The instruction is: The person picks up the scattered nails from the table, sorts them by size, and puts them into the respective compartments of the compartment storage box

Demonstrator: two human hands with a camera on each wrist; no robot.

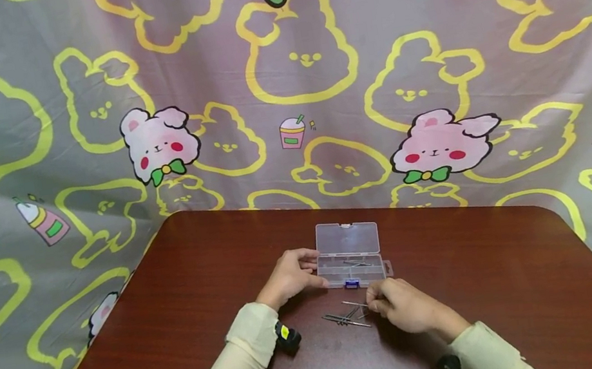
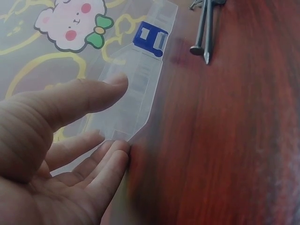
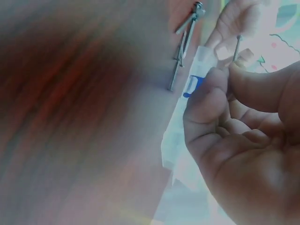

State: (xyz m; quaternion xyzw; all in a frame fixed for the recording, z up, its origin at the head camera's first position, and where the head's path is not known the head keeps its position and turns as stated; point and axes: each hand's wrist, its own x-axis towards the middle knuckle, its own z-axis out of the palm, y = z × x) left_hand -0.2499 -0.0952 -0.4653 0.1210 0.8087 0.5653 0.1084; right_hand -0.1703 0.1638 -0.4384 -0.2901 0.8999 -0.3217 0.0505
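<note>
A clear plastic compartment box stands on the table with its lid raised and a blue latch at the front. A few thin nails lie in one of its compartments. My left hand is at the box's left end, fingertips against its side and thumb apart from the fingers. Between thumb and index finger, my right hand pinches a nail near the box's front right corner. Loose nails lie in a small heap in front of the box.
The brown wooden table extends around the box on all sides. A patterned cloth hangs behind the table's far edge. Dark wrist cameras, such as the left one, sit at both cuffs.
</note>
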